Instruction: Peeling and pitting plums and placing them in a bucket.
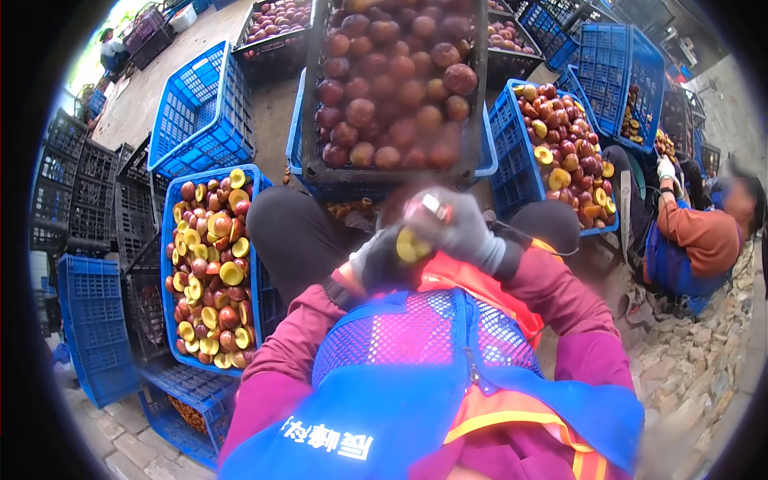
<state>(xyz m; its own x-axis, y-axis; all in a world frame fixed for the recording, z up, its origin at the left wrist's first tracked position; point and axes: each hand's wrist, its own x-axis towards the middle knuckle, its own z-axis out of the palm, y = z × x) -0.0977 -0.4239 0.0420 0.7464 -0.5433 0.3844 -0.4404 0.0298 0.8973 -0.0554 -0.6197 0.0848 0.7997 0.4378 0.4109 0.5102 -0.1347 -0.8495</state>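
Black crate (344,174), blurred, at the far side, set over a blue crate: loaded with whole dark-red fruit (362,112) out to its left and right edges and down to its near edge. No cut faces made out there. Judged as stock left to do; a large share.

Left blue crate (196,365): cut fruit pieces (232,274), yellow faces and red skins mixed, from far edge to near edge. Right blue crate (508,152): similar cut pieces, yellow faces along its left and near edges. Both read as finished output, near full. Estimate: well under way, not complete.

Right hand (468,232), grey glove: fingers look folded, small red-and-white item (433,206) at the fingertips. Blur; cannot tell whether it is gripped, or what it is.

Left hand (390,260), dark glove: fingers curled narrowly round one yellow-faced fruit (412,246), off the near edge of the black crate. This one appears in progress.
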